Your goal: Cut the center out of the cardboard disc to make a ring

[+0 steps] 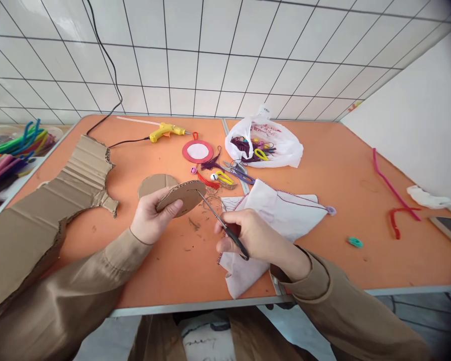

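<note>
gripping a pair of scissors [236, 242], right hand [257, 238], fingers curled around the black handles, blades apparently together and aimed away from the body. white cloth [289, 205] lies on the orange table [161, 271] under and beside this hand.

left hand [150, 216] pinches a cardboard disc [188, 198], thumb on the near face, other fingers mostly hidden behind. the disc is held tilted above the table, with the scissor tip at its face, near the right edge (whether it has gone through, cannot tell).

technique, my judgement: keep the left fingertips clear of the spot behind the tip; press with small twists, not one hard shove; brace the disc close to the point so it does not fold; stay slightly in from the edge, as the layers could tear.

left of the hands: torn cardboard sheet [37, 205]. just beyond: a second disc [156, 182], partly covered. farther: red ring [187, 152] with white centre, yellow glue gun [166, 132], plastic bag [290, 149]. farthest: tiled wall [186, 70].
</note>
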The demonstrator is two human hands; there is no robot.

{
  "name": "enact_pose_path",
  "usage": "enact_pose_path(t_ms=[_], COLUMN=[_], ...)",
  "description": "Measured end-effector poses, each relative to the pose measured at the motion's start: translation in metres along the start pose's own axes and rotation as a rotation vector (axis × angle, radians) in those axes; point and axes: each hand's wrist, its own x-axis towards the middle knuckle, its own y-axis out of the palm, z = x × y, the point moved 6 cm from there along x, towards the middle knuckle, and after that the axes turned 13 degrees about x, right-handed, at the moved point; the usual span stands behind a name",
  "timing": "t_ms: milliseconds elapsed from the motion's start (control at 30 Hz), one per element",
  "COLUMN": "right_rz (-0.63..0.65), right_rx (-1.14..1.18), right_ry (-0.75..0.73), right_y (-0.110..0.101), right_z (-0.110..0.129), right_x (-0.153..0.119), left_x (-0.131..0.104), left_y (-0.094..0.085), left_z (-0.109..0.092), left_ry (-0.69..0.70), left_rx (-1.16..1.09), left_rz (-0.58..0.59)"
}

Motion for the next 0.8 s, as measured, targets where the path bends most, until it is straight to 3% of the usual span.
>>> enact_pose_path(t_ms=[100,167,300,400,700,800], right_rz=[0.089,0.141,0.102,0.079,0.151,0.134], right_rx=[0.054,0.15,0.273,0.269,0.365,0.405], right_ry=[-0.005,-0.028,-0.07,-0.067,-0.026,0.002], right_y=[0.004,0.006,0.004,0.003,0.005,0.004], right_z=[0.002,0.005,0.006,0.005,0.007,0.005], right_x=[-0.003,-0.005,-0.008,-0.009,-0.011,-0.01], left_x=[0.001,0.004,0.007,0.004,0.0,-0.001], left_y=[-0.017,-0.025,-0.015,-0.008,-0.003,0.003], left_z=[-0.008,-0.007,0.002,0.003,0.005,0.005], left_ry=[0.009,-0.085,-0.312,-0.384,-0.413,-0.36], left_rx=[0.146,0.087,-0.323,-0.49,-0.53,-0.565], left_rz=[-0.249,-0.305,-0.115,-0.062,0.086,0.172])
